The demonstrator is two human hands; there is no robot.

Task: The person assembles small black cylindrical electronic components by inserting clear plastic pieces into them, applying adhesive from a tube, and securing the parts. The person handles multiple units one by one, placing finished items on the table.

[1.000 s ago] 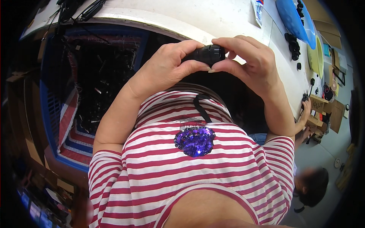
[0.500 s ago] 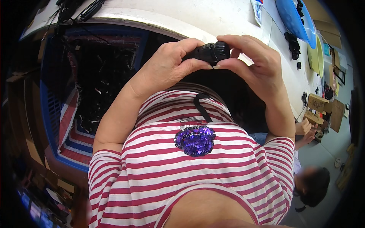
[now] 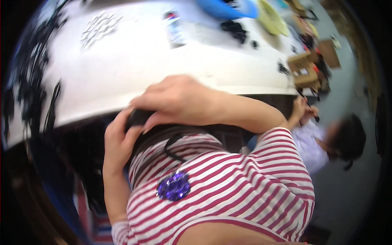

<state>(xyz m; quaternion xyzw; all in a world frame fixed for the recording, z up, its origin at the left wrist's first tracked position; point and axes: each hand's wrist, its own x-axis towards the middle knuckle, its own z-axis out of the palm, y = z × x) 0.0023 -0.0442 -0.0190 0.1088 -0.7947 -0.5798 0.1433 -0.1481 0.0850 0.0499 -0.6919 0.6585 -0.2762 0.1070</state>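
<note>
A short, dark cylinder, which looks like a black flashlight (image 3: 138, 117), sits between my two hands just off the table's near edge. My left hand (image 3: 118, 141) grips it from the left, fingers and thumb closed around its end. Reaching across from the right, my right hand (image 3: 175, 102) closes over its other end with bent fingers and thumb. Most of the flashlight is covered by the fingers, and motion blurs it. Both hands are in front of my striped shirt (image 3: 220, 175).
On the white table (image 3: 204, 61) lie a tube (image 3: 174, 29), black parts (image 3: 234, 31), small whitish pieces (image 3: 100, 28) and bunched black cables (image 3: 34, 81). Blue (image 3: 228, 8) and yellow basins (image 3: 272, 18) stand at the back. At right, a co-worker's hands (image 3: 303, 110) are near a cardboard box (image 3: 303, 67).
The view has swung, showing more of the table. My hands and the flashlight now appear lower and farther left, with my right arm stretched across. The fingers cover more of the flashlight.
</note>
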